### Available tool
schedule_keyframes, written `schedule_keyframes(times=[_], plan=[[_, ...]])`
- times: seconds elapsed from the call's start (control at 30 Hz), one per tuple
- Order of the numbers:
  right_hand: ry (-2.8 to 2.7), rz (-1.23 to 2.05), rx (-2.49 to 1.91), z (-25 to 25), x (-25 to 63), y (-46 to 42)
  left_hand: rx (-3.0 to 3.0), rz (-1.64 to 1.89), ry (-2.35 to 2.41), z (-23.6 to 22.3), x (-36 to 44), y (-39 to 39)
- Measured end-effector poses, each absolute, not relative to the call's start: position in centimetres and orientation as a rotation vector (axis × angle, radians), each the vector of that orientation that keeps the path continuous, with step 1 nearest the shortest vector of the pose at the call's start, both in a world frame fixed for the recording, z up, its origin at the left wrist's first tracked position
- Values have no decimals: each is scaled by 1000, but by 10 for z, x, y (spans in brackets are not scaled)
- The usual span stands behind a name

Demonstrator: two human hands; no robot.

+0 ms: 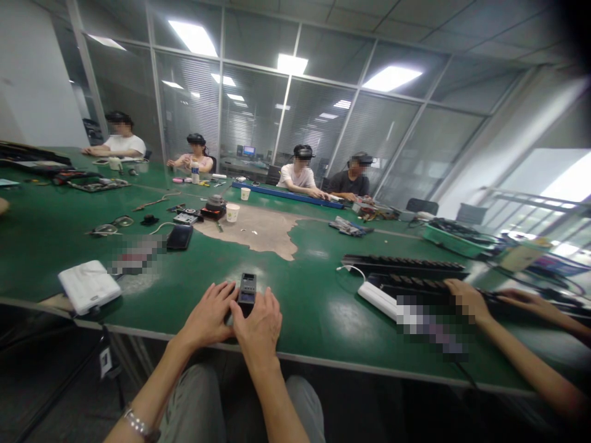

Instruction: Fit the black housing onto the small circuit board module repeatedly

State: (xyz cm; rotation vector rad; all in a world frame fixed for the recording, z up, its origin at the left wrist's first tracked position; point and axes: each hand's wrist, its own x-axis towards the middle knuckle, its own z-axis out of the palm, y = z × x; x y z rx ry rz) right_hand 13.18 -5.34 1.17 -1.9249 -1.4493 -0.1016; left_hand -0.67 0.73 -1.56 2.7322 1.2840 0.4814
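A small dark, box-shaped part point(248, 284) with openings and slots on its top face rests on the green table near the front edge. My left hand point(210, 315) lies against its left side, fingers bent toward it. On the other side my right hand point(259, 320) grips it, thumb at the near end and fingers along the right side. Both hands are closed about the part and cover its lower portion. What exactly it is cannot be made out.
A white box point(90, 286) and a black phone point(180, 236) lie to the left. Ahead are paper cups point(233, 213) and a brown sheet point(258, 229). At right, a white power strip point(376, 299) lies beside long black parts point(406, 264) and a neighbour's hands point(468, 300). Several people sit opposite.
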Motion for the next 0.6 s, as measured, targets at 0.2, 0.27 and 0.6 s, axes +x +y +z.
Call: schedule_keyframes(times=[0.2, 0.27, 0.6], plan=[[-1428, -92, -1906, 0, 135, -55, 2742, 472, 1304, -17, -6, 8], [-1415, -99, -1885, 0, 136, -54, 2736, 482, 1305, -16, -6, 7], [-1392, -125, -1805, -9, 133, -50, 2746, 468, 1286, -14, -5, 7]])
